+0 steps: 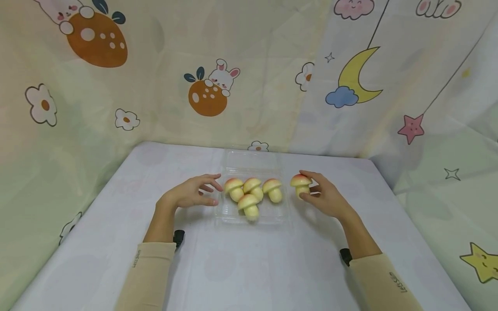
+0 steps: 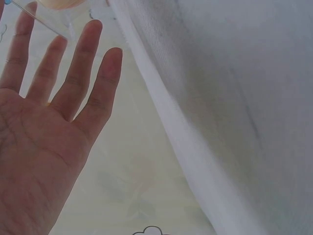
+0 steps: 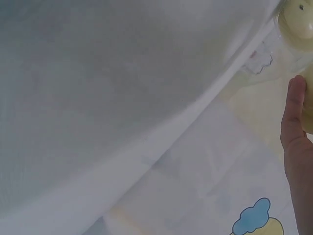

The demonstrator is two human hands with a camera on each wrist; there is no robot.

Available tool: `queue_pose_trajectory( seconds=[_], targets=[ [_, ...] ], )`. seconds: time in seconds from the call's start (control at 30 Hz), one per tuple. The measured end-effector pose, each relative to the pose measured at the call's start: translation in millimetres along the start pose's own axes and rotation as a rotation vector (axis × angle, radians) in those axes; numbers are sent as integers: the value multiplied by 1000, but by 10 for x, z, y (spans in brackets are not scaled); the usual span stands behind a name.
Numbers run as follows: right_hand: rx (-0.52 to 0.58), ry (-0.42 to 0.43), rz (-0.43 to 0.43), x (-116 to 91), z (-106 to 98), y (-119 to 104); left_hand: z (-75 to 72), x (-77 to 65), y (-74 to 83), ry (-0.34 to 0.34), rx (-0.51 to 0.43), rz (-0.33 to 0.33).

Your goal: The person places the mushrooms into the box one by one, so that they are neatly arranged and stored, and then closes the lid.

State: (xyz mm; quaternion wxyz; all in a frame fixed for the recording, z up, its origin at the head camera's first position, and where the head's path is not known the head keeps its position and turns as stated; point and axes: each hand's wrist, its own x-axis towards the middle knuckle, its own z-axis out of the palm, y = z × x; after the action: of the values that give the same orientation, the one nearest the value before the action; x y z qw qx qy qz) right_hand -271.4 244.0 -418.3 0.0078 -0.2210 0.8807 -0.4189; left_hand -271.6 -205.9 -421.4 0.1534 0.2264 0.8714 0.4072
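My right hand [image 1: 324, 196] pinches a toy mushroom [image 1: 301, 185] with a red-tinged yellow cap, thumb on the stem and fingers at the cap. It is just right of a clear plastic box [image 1: 227, 216] with its lid folded back. Inside the box lie several similar mushrooms [image 1: 249, 207]. At the box's left side my left hand [image 1: 190, 191] has its fingers spread, fingertips by the wall, holding nothing. The left wrist view shows its open palm [image 2: 39, 147]. Only part of the held mushroom [image 3: 308, 103] shows at the edge of the right wrist view.
A white cloth covers the table [image 1: 233, 268]. Behind it hangs a printed curtain [image 1: 264, 86] with rabbits, flowers and a moon, and more curtain closes in both sides. The raised clear lid [image 1: 253, 160] lies toward the table's back edge.
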Motion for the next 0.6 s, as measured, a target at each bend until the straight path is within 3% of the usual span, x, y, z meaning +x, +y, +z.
queue_pose_trajectory(
  seconds=[0.6],
  targets=[
    [178, -41, -43, 20, 74, -202, -8, 9, 16, -5, -5, -6]
  ],
)
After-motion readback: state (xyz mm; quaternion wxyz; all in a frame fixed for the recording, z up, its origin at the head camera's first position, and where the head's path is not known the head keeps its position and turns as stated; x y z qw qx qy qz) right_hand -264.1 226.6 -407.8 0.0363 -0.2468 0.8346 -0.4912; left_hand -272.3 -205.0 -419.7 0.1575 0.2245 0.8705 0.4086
